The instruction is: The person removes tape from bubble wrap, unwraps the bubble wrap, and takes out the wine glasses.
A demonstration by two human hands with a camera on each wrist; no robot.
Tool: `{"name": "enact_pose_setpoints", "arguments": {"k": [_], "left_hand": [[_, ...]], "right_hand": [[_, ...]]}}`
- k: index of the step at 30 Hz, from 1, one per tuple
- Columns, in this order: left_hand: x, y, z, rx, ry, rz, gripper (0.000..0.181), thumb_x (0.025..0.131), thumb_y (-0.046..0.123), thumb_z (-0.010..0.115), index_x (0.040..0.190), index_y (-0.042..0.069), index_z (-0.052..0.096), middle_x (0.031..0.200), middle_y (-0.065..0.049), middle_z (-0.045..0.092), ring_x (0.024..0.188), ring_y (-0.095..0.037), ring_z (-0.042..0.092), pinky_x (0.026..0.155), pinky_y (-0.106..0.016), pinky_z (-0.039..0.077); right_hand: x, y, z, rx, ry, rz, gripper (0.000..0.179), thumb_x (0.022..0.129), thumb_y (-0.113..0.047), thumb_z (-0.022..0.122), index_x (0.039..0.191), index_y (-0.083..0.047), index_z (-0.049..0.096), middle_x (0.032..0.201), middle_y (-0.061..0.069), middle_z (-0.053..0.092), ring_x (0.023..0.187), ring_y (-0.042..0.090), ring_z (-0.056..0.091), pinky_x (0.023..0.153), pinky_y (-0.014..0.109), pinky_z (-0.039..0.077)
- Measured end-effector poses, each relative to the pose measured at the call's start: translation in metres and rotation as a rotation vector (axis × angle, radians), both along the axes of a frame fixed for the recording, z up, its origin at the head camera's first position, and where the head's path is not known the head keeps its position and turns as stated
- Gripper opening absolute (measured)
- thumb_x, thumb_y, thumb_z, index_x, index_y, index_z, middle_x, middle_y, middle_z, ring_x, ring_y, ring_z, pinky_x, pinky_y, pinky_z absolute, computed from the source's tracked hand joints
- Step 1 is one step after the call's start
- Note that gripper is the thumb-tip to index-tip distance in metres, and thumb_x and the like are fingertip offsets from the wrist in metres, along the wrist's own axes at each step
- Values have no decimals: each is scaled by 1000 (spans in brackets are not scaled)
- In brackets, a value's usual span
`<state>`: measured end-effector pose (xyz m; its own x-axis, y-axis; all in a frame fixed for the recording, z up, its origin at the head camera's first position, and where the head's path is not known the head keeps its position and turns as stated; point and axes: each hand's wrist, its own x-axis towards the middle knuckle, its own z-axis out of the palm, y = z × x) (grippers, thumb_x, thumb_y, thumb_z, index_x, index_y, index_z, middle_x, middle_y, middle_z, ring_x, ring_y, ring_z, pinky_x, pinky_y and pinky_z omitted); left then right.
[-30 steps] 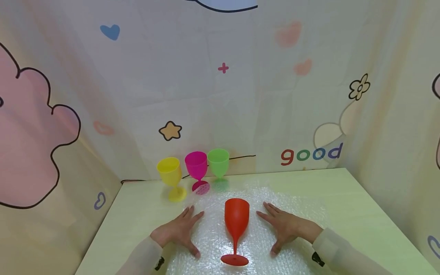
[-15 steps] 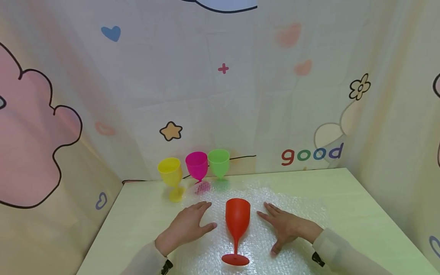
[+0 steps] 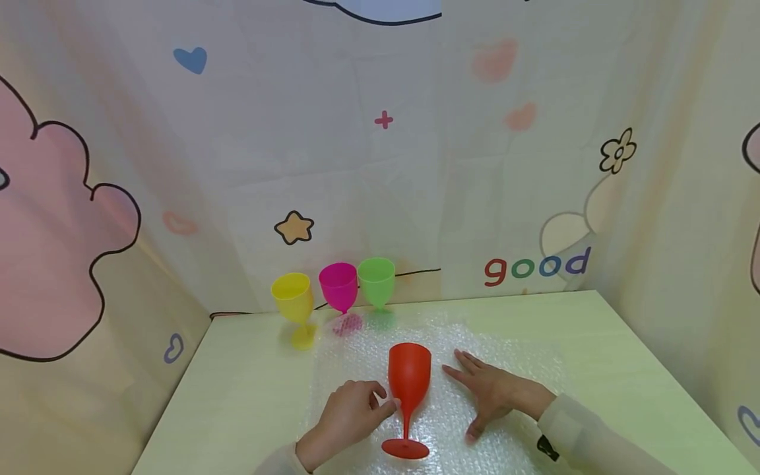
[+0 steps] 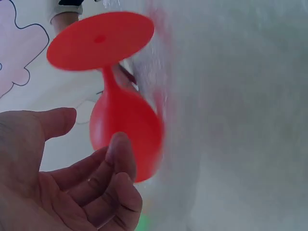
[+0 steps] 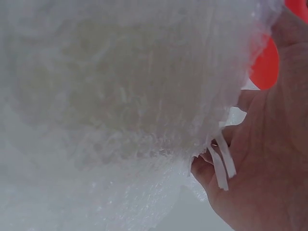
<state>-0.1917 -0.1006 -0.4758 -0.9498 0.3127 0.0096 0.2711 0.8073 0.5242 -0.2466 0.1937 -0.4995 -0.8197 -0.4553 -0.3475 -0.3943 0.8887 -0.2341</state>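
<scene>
A red plastic goblet (image 3: pixel 410 373) lies on a sheet of bubble wrap (image 3: pixel 368 359), its foot toward me and its bowl pointing away. My left hand (image 3: pixel 351 414) is at the goblet's left, with thumb tip and bent fingers close to the lower bowl. In the left wrist view, thumb and fingers stand apart, and the goblet's round foot (image 4: pixel 101 41) faces the camera. To the right of the goblet, my right hand (image 3: pixel 491 390) rests on the bubble wrap with fingers spread. Only part of the red goblet (image 5: pixel 264 62) shows in the right wrist view, behind the wrap.
Behind the wrap, a yellow goblet (image 3: pixel 293 300), a magenta goblet (image 3: pixel 339 285) and a green goblet (image 3: pixel 377 280) stand upright at the back left. The wrap's far edge overlaps their feet. A printed curtain (image 3: pixel 439 185) hangs behind the pale table (image 3: pixel 237 382).
My left hand has lifted from the bubble wrap and moved right, to beside the red goblet, its fingers bending. The right hand and the goblets have kept their places.
</scene>
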Motion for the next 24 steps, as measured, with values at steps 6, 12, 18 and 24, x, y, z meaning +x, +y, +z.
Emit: {"name": "enact_pose_setpoints", "arguments": {"k": [6, 12, 18, 24], "left_hand": [[1, 11, -11, 74, -120, -8, 30, 84, 49, 71, 74, 20, 73, 58, 10, 56, 58, -10, 48, 51, -25, 37], [0, 17, -19, 157, -163, -56, 32, 84, 45, 73, 64, 20, 73, 52, 11, 55, 52, -6, 46, 48, -21, 34], [1, 22, -25, 152, -194, -53, 35, 82, 45, 75, 58, 20, 69, 49, 10, 54, 51, -7, 43, 48, -21, 30], [2, 24, -25, 183, -165, -90, 35, 84, 38, 75, 56, 18, 69, 46, 12, 52, 48, -4, 41, 45, -19, 26]], "right_hand": [[1, 1, 1, -19, -18, -10, 126, 49, -65, 86, 155, -29, 27, 167, 10, 12, 154, 34, 11, 114, 59, 34], [2, 1, 0, -39, -15, -3, 125, 50, -64, 86, 155, -28, 28, 166, 11, 13, 153, 35, 12, 114, 59, 33], [3, -1, 1, -35, -10, -11, 124, 50, -64, 85, 155, -29, 29, 166, 11, 14, 153, 35, 13, 113, 60, 34], [3, -1, 1, -29, -11, -19, 123, 50, -65, 85, 155, -31, 29, 166, 10, 14, 153, 34, 14, 112, 60, 36]]}}
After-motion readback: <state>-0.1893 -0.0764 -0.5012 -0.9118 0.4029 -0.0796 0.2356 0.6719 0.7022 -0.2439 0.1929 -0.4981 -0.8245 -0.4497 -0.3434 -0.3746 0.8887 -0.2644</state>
